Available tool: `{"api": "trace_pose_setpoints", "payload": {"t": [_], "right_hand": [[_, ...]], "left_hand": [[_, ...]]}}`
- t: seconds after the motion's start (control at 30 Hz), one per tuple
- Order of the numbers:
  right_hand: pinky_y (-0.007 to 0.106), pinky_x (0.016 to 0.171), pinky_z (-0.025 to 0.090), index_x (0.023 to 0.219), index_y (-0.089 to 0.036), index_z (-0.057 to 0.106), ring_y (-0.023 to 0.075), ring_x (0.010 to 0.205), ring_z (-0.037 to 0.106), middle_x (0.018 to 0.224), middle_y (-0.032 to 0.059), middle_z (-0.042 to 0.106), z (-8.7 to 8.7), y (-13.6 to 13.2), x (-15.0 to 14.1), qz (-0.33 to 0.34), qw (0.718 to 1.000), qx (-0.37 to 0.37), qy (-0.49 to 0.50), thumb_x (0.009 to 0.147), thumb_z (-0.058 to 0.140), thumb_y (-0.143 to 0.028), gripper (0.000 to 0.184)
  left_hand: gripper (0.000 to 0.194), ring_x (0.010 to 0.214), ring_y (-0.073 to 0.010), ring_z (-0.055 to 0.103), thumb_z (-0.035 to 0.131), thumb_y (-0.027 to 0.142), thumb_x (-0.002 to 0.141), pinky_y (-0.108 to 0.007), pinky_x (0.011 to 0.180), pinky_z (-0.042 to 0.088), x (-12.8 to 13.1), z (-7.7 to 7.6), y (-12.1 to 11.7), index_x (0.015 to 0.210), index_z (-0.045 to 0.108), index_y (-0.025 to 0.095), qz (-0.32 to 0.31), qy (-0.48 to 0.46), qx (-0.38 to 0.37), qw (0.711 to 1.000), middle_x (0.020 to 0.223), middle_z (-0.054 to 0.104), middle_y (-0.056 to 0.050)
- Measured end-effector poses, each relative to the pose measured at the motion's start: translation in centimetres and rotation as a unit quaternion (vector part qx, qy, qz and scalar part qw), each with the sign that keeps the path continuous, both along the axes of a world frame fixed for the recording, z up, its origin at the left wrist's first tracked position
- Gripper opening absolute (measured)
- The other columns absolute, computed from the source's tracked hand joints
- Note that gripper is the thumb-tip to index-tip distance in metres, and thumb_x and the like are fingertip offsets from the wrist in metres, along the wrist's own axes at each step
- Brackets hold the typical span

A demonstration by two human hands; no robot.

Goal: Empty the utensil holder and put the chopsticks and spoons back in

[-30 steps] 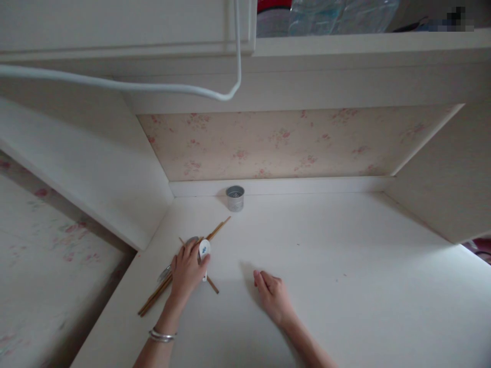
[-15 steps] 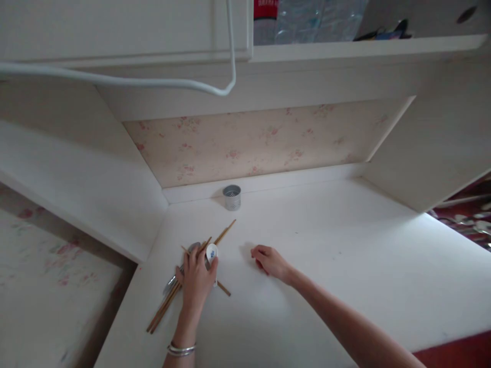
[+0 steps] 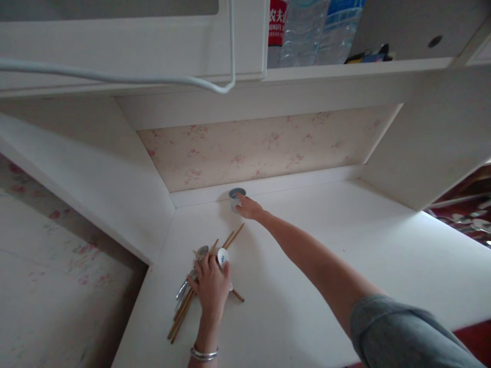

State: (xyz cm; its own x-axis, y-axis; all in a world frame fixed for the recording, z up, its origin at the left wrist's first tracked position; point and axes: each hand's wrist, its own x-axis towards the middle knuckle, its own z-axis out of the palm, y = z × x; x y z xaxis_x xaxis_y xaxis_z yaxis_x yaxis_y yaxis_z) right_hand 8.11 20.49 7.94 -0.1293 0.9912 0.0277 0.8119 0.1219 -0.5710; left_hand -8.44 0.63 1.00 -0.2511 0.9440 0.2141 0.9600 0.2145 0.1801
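Observation:
My left hand (image 3: 211, 285) lies on a pile of wooden chopsticks (image 3: 180, 319) and metal spoons (image 3: 183, 288) on the white desk (image 3: 345, 255), its fingers curled around a white ceramic spoon (image 3: 222, 255) with a blue mark. My right arm stretches to the back of the desk, where my right hand (image 3: 247, 207) grips the side of a small perforated metal cup (image 3: 235, 194) that stands upright against the back ledge.
A white cable (image 3: 115, 79) hangs under the upper cabinet. Water bottles (image 3: 318, 28) and a red-labelled container stand on the shelf above. A white side panel (image 3: 425, 148) bounds the desk on the right. A floral bed surface (image 3: 49, 266) lies to the left.
My right hand has moved from the middle of the desk to the back and closed on the metal cup. My left hand has stayed on the utensil pile.

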Motion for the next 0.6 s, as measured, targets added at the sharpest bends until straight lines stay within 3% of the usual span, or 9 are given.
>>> {"api": "trace_pose_setpoints", "payload": {"t": [0.17,0.27,0.4,0.6], "right_hand": [[0.041,0.086,0.05,0.115,-0.019,0.06,0.0228,0.1,0.062,0.115,0.0083,0.063,-0.3,-0.4,0.4,-0.023,0.999,0.03,-0.025,0.095,0.053,-0.033,0.026],[0.035,0.083,0.047,0.112,-0.024,0.063,0.0233,0.096,0.063,0.107,0.0074,0.066,-0.3,-2.0,1.2,-0.033,0.997,0.068,-0.016,0.096,0.048,-0.03,0.023],[0.03,0.078,0.046,0.11,-0.024,0.062,0.0189,0.085,0.064,0.105,0.0049,0.067,-0.1,-5.6,3.1,-0.031,0.993,0.115,0.014,0.095,0.047,-0.033,0.023],[0.025,0.064,0.047,0.106,-0.021,0.059,0.013,0.065,0.061,0.094,0.003,0.066,-1.1,-13.2,6.8,-0.037,0.987,0.142,0.068,0.097,0.043,-0.039,0.026]], "left_hand": [[0.039,0.133,-0.0389,0.037,0.048,0.041,0.09,-0.061,0.103,0.031,-0.2,-0.1,0.0,0.119,0.063,0.02,0.015,0.009,0.01,1.0,0.14,0.05,-0.013],[0.039,0.133,-0.0399,0.035,0.046,0.042,0.09,-0.064,0.102,0.03,-0.5,-0.2,0.1,0.117,0.063,0.02,0.016,0.009,0.011,1.0,0.14,0.05,-0.012],[0.037,0.135,-0.038,0.034,0.045,0.04,0.091,-0.063,0.105,0.028,-0.5,-0.1,0.0,0.116,0.063,0.019,-0.002,0.007,0.027,1.0,0.137,0.052,-0.013],[0.036,0.134,-0.0374,0.035,0.043,0.04,0.093,-0.066,0.104,0.027,-0.8,0.0,-0.1,0.115,0.061,0.018,-0.033,-0.025,0.048,0.998,0.135,0.054,-0.014]]}}
